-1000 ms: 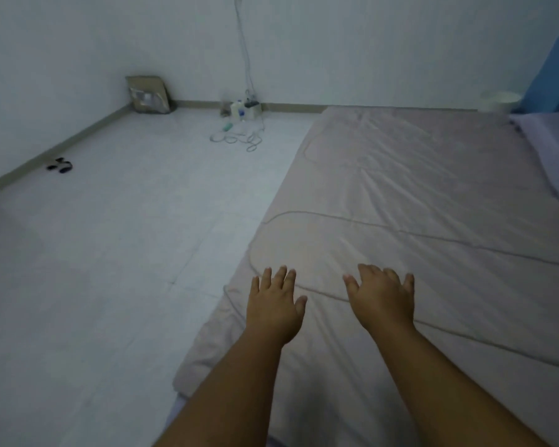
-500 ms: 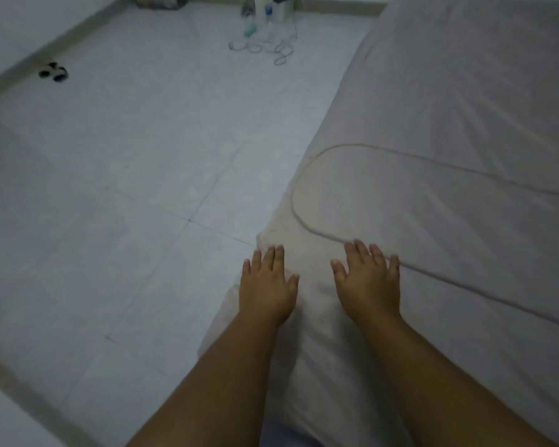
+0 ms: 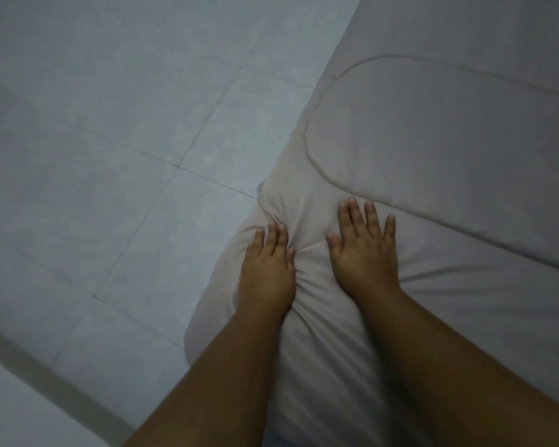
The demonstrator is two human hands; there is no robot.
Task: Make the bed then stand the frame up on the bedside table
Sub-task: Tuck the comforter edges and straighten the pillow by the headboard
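A pale beige quilt with a curved stitched seam covers the bed on the right. My left hand lies palm down on the quilt's near left corner, fingers together and pressing into the cloth. My right hand rests flat beside it, fingers spread, just below the seam. The cloth bunches into wrinkles between and around both hands. Neither hand holds anything. The frame and the bedside table are out of view.
Pale floor tiles with grout lines fill the left half. A skirting strip runs along a wall at the bottom left. The quilt corner hangs over the bed's edge toward the floor.
The view has tipped down and closed in on the quilt's corner. Both hands slid toward the corner and now press into it, wrinkling the cloth.
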